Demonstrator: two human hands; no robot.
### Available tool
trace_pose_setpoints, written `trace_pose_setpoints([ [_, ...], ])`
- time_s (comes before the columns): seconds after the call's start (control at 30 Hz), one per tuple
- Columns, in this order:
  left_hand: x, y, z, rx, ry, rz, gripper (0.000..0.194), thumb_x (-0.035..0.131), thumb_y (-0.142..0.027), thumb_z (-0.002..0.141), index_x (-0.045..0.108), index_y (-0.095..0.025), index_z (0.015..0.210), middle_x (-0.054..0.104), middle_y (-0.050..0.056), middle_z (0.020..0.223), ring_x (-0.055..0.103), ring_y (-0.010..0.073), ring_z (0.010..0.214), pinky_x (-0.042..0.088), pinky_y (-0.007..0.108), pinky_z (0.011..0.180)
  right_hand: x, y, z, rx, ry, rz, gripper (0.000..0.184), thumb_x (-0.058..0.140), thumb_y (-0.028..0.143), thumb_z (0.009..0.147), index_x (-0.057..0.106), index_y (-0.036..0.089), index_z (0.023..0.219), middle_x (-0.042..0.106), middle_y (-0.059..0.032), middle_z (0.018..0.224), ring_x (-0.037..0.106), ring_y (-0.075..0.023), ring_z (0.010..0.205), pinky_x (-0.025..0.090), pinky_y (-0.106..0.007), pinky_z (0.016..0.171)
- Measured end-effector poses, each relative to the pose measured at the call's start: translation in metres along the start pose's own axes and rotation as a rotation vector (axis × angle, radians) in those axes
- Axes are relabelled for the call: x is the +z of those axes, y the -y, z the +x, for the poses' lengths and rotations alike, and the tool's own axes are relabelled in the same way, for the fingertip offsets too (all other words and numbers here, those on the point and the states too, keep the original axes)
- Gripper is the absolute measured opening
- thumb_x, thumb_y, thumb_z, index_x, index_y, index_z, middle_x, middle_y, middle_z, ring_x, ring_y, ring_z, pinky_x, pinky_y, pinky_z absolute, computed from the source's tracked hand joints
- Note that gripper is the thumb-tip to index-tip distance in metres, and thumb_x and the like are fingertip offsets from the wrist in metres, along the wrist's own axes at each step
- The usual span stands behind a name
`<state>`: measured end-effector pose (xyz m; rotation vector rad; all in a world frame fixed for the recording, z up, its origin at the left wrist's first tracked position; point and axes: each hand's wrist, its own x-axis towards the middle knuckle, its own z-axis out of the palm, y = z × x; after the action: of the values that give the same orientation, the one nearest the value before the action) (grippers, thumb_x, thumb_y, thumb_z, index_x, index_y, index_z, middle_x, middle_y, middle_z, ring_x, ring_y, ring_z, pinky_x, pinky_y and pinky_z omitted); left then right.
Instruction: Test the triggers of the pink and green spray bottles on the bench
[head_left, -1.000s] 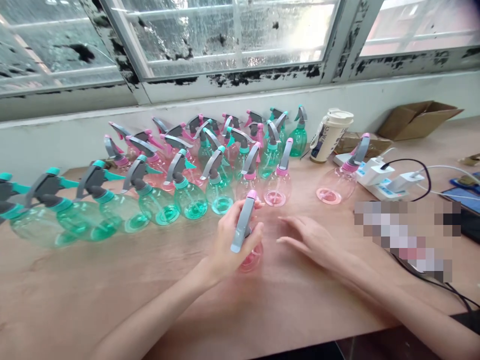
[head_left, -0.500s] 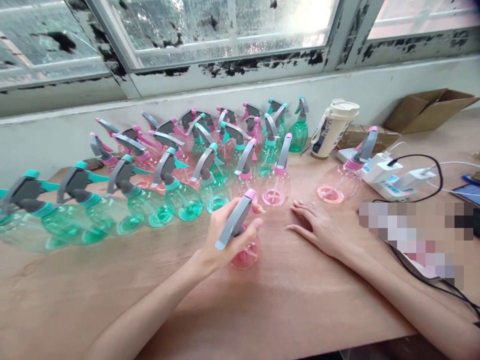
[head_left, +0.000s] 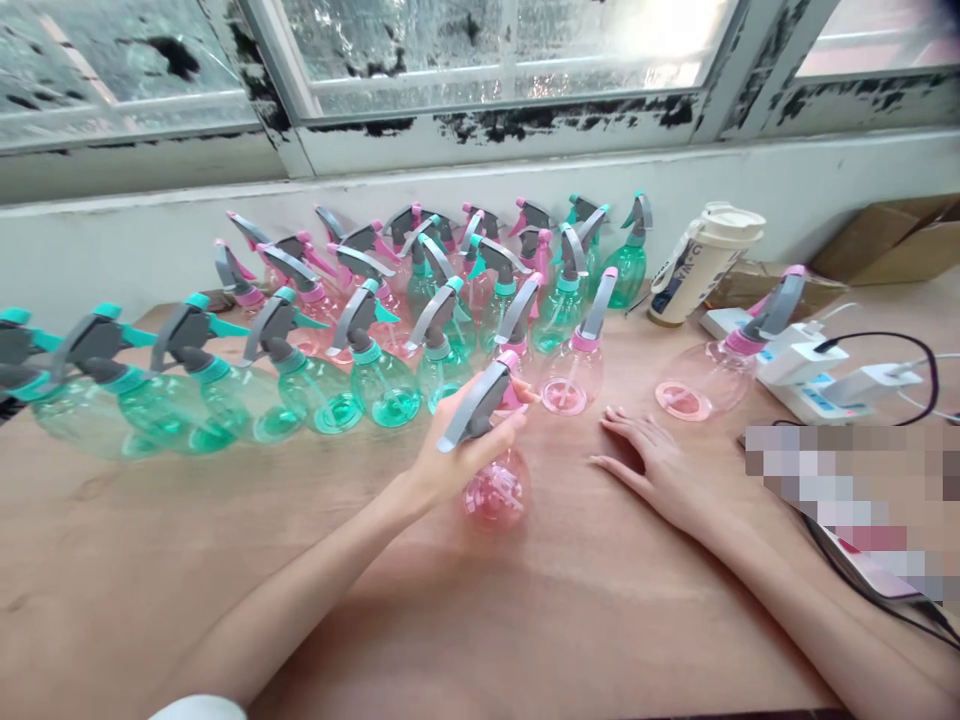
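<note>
Translucent pink spray bottle (head_left: pixel 496 492), grey-topped

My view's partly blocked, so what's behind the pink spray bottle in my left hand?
Behind the held bottle stands another pink bottle, its spray head showing. Your left hand and the held bottle's head hide most of its lower body.

Two hands: one left hand (head_left: pixel 450 458), one right hand (head_left: pixel 664 470). Four pink spray bottles (head_left: pixel 495 490) are near them, one toward three o'clock. Six green spray bottles (head_left: pixel 386 390) line up in from nine. The back cluster (head_left: pixel 502 265), ten to one o'clock, overlaps beyond counting. One tumbler (head_left: pixel 705 265), two o'clock.
</note>
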<state>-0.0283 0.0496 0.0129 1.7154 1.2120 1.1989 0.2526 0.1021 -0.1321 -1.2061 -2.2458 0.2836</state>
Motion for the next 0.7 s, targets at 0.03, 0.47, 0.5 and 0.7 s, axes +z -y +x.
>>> trace_pose_setpoints([
  [0.03,0.001,0.001,0.0,0.016,-0.002,0.003,0.017,0.059,-0.025,0.083,0.062,-0.021,0.099,0.064,0.0,0.081,0.053,0.0109,0.059,0.043,0.022,0.053,0.0,-0.001,0.0,0.001,0.001,0.005,0.054,0.056,0.056,0.09,0.058,0.021,0.131,0.061,-0.0169,0.139,0.05,-0.0349,0.135,0.032,-0.062,0.113],
  [0.47,0.008,0.009,-0.014,0.097,0.117,0.013,0.028,0.062,-0.024,0.081,0.063,-0.019,0.109,0.071,0.009,0.104,0.069,0.0185,0.085,0.059,0.029,0.072,-0.001,0.005,0.0,-0.012,-0.015,0.027,0.053,0.052,0.058,0.093,0.059,0.018,0.127,0.06,-0.0187,0.138,0.051,-0.0336,0.134,0.032,-0.06,0.114],
  [0.5,0.008,0.009,-0.014,0.095,0.116,0.014,0.028,0.062,-0.024,0.081,0.063,-0.019,0.108,0.071,0.009,0.104,0.068,0.0181,0.083,0.059,0.029,0.071,-0.002,0.005,0.001,-0.013,-0.015,0.029,0.053,0.052,0.058,0.093,0.059,0.018,0.127,0.06,-0.0191,0.138,0.051,-0.0336,0.134,0.032,-0.06,0.114],
  [0.7,0.008,0.008,-0.012,0.107,0.111,0.013,0.025,0.061,-0.021,0.08,0.063,-0.018,0.105,0.071,0.009,0.108,0.068,0.0163,0.081,0.058,0.026,0.07,-0.004,0.006,0.001,0.004,0.006,0.034,0.054,0.052,0.057,0.093,0.059,0.017,0.128,0.058,-0.0201,0.141,0.05,-0.0335,0.135,0.033,-0.06,0.114],
])
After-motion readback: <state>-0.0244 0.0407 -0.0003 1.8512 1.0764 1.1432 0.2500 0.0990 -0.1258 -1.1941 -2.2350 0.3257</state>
